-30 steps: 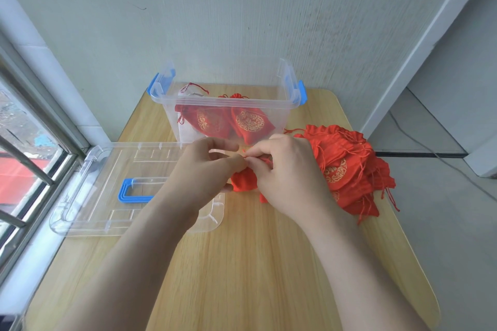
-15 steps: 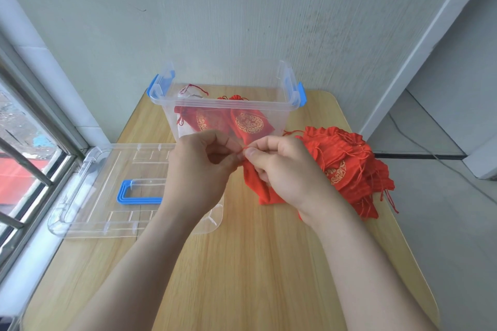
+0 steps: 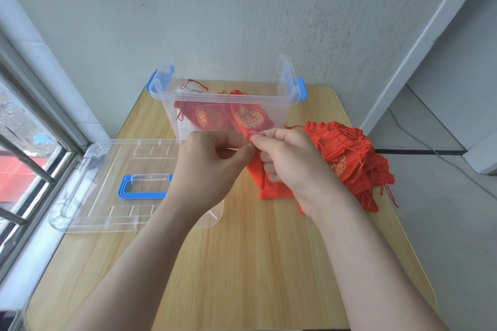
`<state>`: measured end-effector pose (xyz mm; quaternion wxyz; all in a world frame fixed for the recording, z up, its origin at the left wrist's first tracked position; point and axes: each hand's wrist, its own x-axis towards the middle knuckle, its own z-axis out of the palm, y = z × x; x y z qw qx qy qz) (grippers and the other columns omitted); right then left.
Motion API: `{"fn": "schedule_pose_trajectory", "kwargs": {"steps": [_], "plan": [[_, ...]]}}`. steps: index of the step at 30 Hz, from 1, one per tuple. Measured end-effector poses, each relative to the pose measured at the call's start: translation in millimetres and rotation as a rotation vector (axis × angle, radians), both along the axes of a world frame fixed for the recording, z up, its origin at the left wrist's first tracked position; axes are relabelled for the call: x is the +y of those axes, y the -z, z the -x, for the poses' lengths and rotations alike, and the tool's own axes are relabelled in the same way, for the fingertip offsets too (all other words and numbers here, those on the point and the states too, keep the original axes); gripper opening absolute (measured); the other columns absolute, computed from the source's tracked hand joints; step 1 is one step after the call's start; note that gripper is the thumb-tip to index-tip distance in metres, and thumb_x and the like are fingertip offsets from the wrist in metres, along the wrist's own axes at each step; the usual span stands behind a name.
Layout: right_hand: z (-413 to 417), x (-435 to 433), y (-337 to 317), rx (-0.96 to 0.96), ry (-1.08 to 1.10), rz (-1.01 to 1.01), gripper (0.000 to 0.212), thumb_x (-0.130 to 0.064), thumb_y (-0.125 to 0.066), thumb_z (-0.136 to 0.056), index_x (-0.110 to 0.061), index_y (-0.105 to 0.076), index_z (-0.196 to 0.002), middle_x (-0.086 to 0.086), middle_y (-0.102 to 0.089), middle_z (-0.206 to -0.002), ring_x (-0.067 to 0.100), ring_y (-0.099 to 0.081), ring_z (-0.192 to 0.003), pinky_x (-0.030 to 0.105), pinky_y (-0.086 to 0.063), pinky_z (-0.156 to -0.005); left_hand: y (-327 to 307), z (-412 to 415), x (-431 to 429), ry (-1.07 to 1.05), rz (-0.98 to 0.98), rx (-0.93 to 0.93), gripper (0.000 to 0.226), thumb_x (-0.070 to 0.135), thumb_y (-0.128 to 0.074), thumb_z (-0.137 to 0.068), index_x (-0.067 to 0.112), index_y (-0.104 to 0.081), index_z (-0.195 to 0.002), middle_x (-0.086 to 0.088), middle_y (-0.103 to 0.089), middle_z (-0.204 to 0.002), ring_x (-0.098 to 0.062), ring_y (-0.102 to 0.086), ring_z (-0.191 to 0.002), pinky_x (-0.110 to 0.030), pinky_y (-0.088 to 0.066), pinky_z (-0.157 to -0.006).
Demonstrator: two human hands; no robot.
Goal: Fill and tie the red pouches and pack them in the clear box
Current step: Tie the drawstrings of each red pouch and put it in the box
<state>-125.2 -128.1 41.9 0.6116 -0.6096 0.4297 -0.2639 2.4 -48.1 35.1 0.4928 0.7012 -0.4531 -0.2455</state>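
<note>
While both hands meet above the counter [image 3: 242,263], the left hand [image 3: 204,169] has its fingers curled, its thumb tip brought against the right hand's fingertips, pinching the top of a red pouch [image 3: 271,188]. The right hand [image 3: 290,164] pinches the same spot between thumb and forefinger, where a small loop of red cord [image 3: 251,135] shows; its other fingers are curled in against the pouch's neck. The pouch hangs below the right hand's fingers and is partly hidden by that hand; whether its lower edge touches the counter I cannot tell, nor whether anything is inside it.

Just beyond the fingertips of both hands stands the clear box [image 3: 228,99], open, with blue latches at its two ends; two packed pouches [image 3: 250,118] with gold print lie in it, one beyond each hand. To the right of the right hand, and partly hidden behind its wrist, lies a pile [image 3: 347,158] of red pouches with loose cords. Left of the left hand the lid [image 3: 107,169] lies flat on the counter, its near corner passing under that wrist; its blue handle [image 3: 139,191] is just left of the wrist.
</note>
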Motion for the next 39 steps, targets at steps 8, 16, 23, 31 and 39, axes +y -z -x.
{"fn": "schedule_pose_trajectory", "kwargs": {"steps": [8, 16, 23, 31, 39], "plan": [[-1, -1, 5, 0.057, -0.067, 0.059, 0.016, -0.024, -0.064, -0.106, -0.015, -0.074, -0.097, -0.019, -0.051, -0.05, -0.001, -0.045, -0.044, 0.019, -0.033, -0.051, 2, -5, -5, -0.026, -0.107, 0.254, 0.038, 0.032, -0.042, -0.1, 0.002, -0.063, -0.093, -0.001, -0.067, -0.091, -0.023, -0.068, -0.094, -0.052, -0.055, -0.096], [1, -4, 4, 0.004, -0.059, 0.012, 0.014, -0.024, -0.066, -0.103, -0.017, -0.073, -0.093, -0.019, -0.045, -0.053, 0.0, -0.042, -0.044, 0.017, -0.033, -0.049, -1, -11, -4, -0.024, -0.158, 0.357, 0.057, 0.047, -0.035, -0.111, 0.009, -0.068, -0.085, -0.008, -0.076, -0.078, -0.019, -0.071, -0.076, -0.049, -0.056, -0.094], [3, -1, 1, -0.02, -0.091, 0.014, 0.016, -0.017, -0.058, -0.107, -0.009, -0.067, -0.096, -0.014, -0.046, -0.049, 0.004, -0.04, -0.04, 0.018, -0.033, -0.041, 4, -5, -4, 0.061, -0.092, 0.171, 0.049, 0.045, -0.048, -0.11, 0.002, -0.067, -0.094, 0.008, -0.053, -0.064, -0.011, -0.053, -0.062, -0.038, -0.055, -0.067], [3, -5, 11, 0.102, -0.054, 0.142, 0.003, -0.024, -0.071, -0.099, -0.023, -0.074, -0.099, -0.008, -0.071, -0.07, 0.001, -0.059, -0.057, 0.016, -0.046, -0.054, 14, -10, -7, 0.018, -0.096, 0.065, 0.039, 0.037, -0.057, -0.108, 0.009, -0.068, -0.084, 0.014, -0.039, -0.054, -0.007, -0.035, -0.049, -0.019, -0.035, -0.052], [3, -6, 24, 0.201, -0.028, 0.335, 0.009, -0.031, -0.077, -0.096, -0.023, -0.075, -0.093, -0.008, -0.061, -0.051, 0.014, -0.056, -0.047, 0.03, -0.048, -0.043, 19, -20, -6, -0.003, -0.066, -0.105, 0.025, 0.045, -0.072, -0.097, 0.027, -0.078, -0.082, 0.014, -0.03, -0.056, -0.008, -0.03, -0.049, -0.017, -0.026, -0.047]]}}
